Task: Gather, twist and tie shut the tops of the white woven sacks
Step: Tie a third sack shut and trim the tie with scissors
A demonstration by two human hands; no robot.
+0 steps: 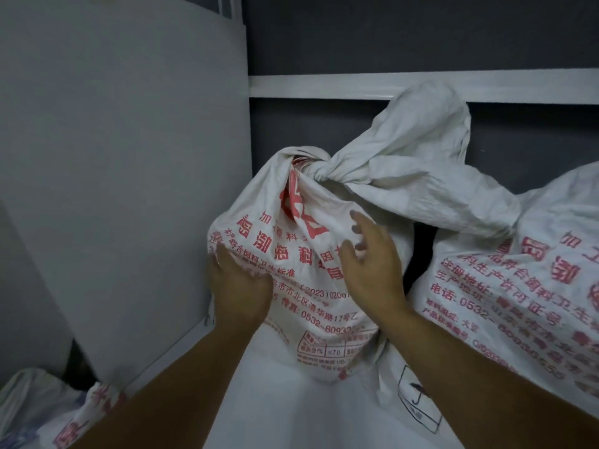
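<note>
A white woven sack [291, 254] with red printed lettering stands in the middle, its top gathered into a knot [319, 171] with a loose tail of fabric [415, 150] spreading up to the right. My left hand [238, 286] presses against the sack's left side, its fingers curled into the fabric. Over the sack's right front is my right hand [372, 264], fingers spread and relaxed, holding nothing. A second white printed sack [525, 286] leans at the right, its top out of view.
A pale grey panel [113, 189] stands close on the left. Behind is a dark wall with a white rail [324, 87]. Another printed sack [87, 413] and a plastic bag [29, 403] lie at the lower left. A white surface [291, 409] lies under my arms.
</note>
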